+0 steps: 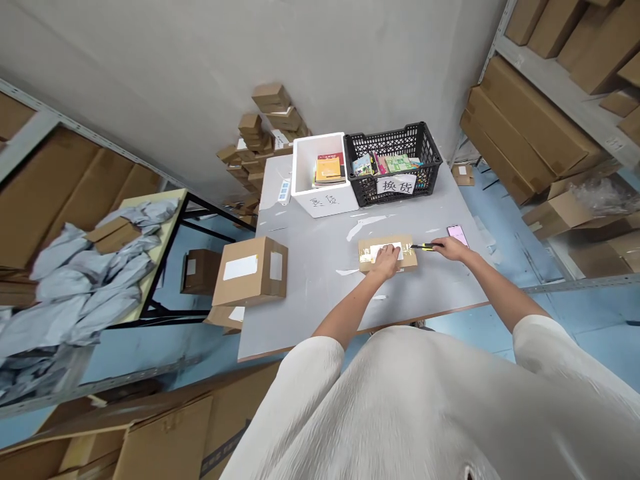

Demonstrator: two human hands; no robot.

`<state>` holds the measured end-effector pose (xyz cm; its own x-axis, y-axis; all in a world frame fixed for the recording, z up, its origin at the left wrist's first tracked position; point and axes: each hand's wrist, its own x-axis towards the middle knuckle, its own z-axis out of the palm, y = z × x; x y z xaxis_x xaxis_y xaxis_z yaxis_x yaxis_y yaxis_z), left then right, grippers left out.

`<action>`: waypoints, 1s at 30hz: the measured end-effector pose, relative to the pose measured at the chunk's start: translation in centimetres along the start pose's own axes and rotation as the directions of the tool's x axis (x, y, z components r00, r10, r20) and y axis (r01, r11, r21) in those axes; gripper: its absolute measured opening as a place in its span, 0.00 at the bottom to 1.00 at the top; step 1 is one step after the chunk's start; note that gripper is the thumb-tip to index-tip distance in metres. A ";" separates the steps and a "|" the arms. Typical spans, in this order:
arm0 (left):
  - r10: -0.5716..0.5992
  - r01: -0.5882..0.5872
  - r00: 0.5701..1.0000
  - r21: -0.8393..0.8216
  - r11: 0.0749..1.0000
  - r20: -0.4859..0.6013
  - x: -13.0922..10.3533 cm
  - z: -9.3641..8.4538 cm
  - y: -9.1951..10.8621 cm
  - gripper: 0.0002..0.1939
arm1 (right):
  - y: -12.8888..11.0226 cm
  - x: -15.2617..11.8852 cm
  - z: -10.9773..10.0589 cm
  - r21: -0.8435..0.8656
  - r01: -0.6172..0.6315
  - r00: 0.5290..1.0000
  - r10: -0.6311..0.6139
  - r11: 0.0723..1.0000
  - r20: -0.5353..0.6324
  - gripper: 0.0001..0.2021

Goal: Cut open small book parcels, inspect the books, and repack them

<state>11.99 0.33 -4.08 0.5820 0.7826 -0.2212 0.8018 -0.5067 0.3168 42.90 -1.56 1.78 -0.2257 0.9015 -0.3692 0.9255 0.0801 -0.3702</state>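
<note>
A small brown cardboard box (pixel 413 261) with a white label and shiny clear tape lies on the grey table (pixel 320 267). My left hand (pixel 387 261) rests on top of it with the fingers spread over the label. On the right, my right hand (pixel 449 249) is wrapped round a black and yellow cutter knife (pixel 425 247), whose tip is at the right end of the box. A phone (pixel 457 235) with a pink screen lies just behind my right hand.
Behind the box stand a white foam bin (pixel 327 204) and a black crate (pixel 395 188), both holding books. A larger carton (pixel 250 270) sits at the table's left edge. Grey parcels (pixel 100 273) lie on a side table; shelves of cartons flank both sides.
</note>
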 end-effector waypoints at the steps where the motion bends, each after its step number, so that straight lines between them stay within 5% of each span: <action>1: 0.004 -0.004 1.000 -0.003 1.000 -0.003 -0.1 0.0 0.0 0.35 | -0.1 0.3 0.0 -0.031 0.014 1.000 -0.014 0.999 0.005 0.20; 9: 0.009 -0.009 1.000 -0.035 0.999 -0.008 -0.9 0.0 -1.0 0.36 | -1.7 2.0 0.2 -0.160 0.081 0.996 -0.077 0.984 0.035 0.21; 17: -0.009 0.008 1.000 -0.069 0.998 -0.006 -1.0 0.0 -1.1 0.39 | -1.2 0.6 0.7 0.149 -0.007 0.986 -0.019 0.989 0.167 0.19; 30: -0.018 0.017 1.000 -0.040 0.999 -0.012 -1.4 -0.3 -0.4 0.37 | -2.0 0.2 1.8 0.082 0.020 0.997 -0.026 0.996 0.072 0.16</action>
<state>10.80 -0.50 -3.64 0.5658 0.7959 -0.2155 0.8058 -0.4782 0.3494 40.42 -2.26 0.92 -0.2712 0.8661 -0.4198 0.8925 0.0630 -0.4465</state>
